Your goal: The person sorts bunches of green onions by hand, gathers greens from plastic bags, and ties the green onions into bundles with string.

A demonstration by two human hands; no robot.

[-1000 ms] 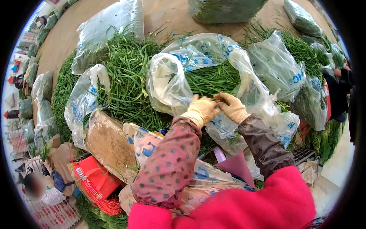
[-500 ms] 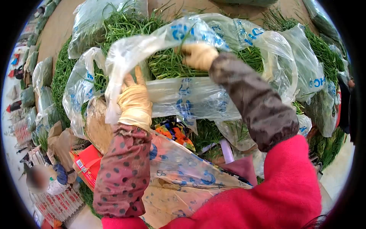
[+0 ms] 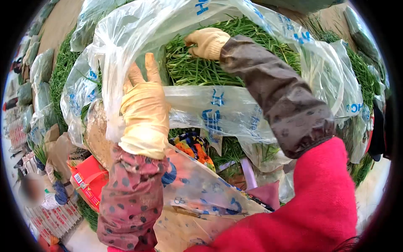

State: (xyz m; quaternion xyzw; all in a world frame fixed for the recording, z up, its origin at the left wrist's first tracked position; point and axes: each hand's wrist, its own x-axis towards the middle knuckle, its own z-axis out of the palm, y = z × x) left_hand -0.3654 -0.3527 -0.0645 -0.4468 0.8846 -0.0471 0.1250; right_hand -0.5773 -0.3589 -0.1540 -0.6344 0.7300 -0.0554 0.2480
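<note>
An opened clear plastic bag (image 3: 184, 101) with blue lettering surrounds a mass of long green leafy stalks (image 3: 201, 72). My left hand (image 3: 145, 111), in a cream glove, is at the bag's left side, with its fingers apart and pointing up against the plastic. In a tan glove, my right hand (image 3: 208, 43) rests on top of the stalks inside the bag, its fingers curled down; whether they grip any stalks cannot be made out.
A red box (image 3: 89, 178) lies at lower left beside a brown board (image 3: 97, 130). Patterned plastic sheeting (image 3: 189, 197) spreads before my body. More filled bags (image 3: 361, 35) stand around, and a person (image 3: 52, 197) is at far left.
My hands have parted from their place together at the bag's front edge. The left went to the bag's left side, the right onto the stalks, and the bag's mouth has spread wide.
</note>
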